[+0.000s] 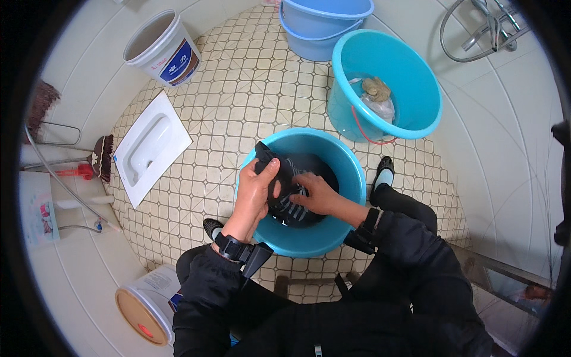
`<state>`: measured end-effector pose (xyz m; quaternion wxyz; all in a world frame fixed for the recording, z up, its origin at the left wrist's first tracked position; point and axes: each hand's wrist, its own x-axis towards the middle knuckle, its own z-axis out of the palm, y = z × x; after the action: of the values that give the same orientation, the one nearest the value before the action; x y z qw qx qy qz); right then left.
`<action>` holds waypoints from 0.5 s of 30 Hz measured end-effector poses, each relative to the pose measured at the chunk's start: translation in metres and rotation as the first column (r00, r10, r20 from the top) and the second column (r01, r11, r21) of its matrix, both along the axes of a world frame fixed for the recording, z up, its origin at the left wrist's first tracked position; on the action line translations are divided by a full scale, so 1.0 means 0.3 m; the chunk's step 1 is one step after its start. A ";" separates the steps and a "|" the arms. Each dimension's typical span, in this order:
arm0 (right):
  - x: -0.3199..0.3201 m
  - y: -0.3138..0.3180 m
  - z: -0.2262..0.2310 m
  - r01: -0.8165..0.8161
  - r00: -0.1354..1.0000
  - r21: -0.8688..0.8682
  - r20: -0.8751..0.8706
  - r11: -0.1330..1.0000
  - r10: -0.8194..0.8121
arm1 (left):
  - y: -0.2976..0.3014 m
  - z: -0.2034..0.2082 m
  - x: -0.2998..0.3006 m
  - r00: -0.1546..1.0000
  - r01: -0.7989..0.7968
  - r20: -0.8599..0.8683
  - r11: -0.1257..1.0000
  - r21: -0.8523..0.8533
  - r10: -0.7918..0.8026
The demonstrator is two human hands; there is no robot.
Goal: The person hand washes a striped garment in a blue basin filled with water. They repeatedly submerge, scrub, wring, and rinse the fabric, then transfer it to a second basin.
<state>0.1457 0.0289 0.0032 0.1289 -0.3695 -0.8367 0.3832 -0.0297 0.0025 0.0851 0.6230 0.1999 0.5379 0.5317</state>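
Observation:
Over a round turquoise basin, my left hand grips a bunched black cloth, with the thumb lying across its top. From the right, my right hand reaches over the basin. Its thumb and fingers are bent but apart, with the fingertips at the cloth's right side. Lower in the basin lies dark fabric with pale grey stripes in dark water. I cannot tell whether the striped fabric and the bunched cloth are one piece.
A turquoise bucket holding a tan cloth stands beyond the basin, near light blue buckets. To the left are a squat toilet, a white bucket and a mop. A lidded bucket stands lower left.

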 end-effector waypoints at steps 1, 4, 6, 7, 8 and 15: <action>-0.008 -0.007 -0.020 0.041 0.995 -0.166 -0.087 0.985 -0.056 | -0.001 0.005 0.005 1.000 0.018 0.022 1.000 0.011 -0.018; -0.024 -0.013 -0.046 0.147 0.949 -0.504 -0.170 0.851 -0.264 | -0.004 0.012 0.009 0.998 0.025 0.051 1.000 0.011 -0.025; -0.027 -0.005 -0.039 0.182 0.931 -0.591 -0.154 0.786 -0.331 | -0.003 0.011 0.000 0.997 0.044 0.062 0.999 0.026 -0.046; -0.025 0.000 -0.030 0.227 0.897 -0.583 -0.185 0.780 -0.400 | -0.003 0.010 -0.012 0.999 0.047 0.015 0.999 0.019 -0.047; -0.019 0.008 -0.017 0.259 0.879 -0.603 -0.177 0.754 -0.444 | -0.001 0.009 -0.028 0.998 0.065 -0.027 0.998 0.009 -0.065; 0.096 0.094 0.150 0.016 0.602 -0.969 -0.187 0.245 -0.777 | -0.002 -0.036 -0.146 0.677 0.110 -0.710 0.980 -0.164 -0.195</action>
<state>0.1746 0.0573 0.0481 0.2874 -0.4330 -0.2350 0.8214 -0.0735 0.0019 0.0744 0.4130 0.4029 0.7488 0.3264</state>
